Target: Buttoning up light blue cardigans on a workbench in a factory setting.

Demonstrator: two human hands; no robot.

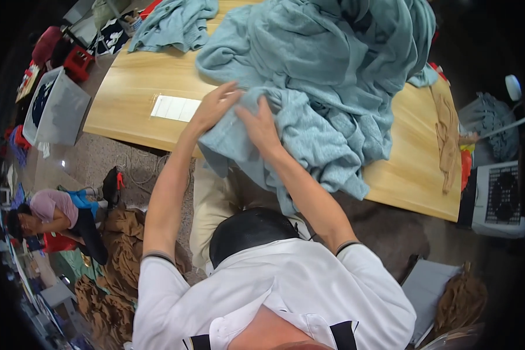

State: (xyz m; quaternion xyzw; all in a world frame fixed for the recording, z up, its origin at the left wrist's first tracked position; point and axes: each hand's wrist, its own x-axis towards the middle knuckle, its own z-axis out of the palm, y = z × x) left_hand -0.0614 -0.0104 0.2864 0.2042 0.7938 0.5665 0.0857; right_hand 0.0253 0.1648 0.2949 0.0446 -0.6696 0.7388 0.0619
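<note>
Pressing flat on a teal knit garment point(309, 111) at the wooden table's point(128, 87) near edge, the left hand point(213, 108) and right hand point(259, 125) are seen open-fingered, nothing clenched. Much of the table is hidden under it. A white rectangular label point(175, 108) is stuck just left of the garment.

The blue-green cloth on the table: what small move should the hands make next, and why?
Probably pull the cloth edge toward the body and smooth it flat. Both the left hand and the right hand rest on its near edge, which hangs over the table rim, while the rest lies bunched in a heap.
</note>
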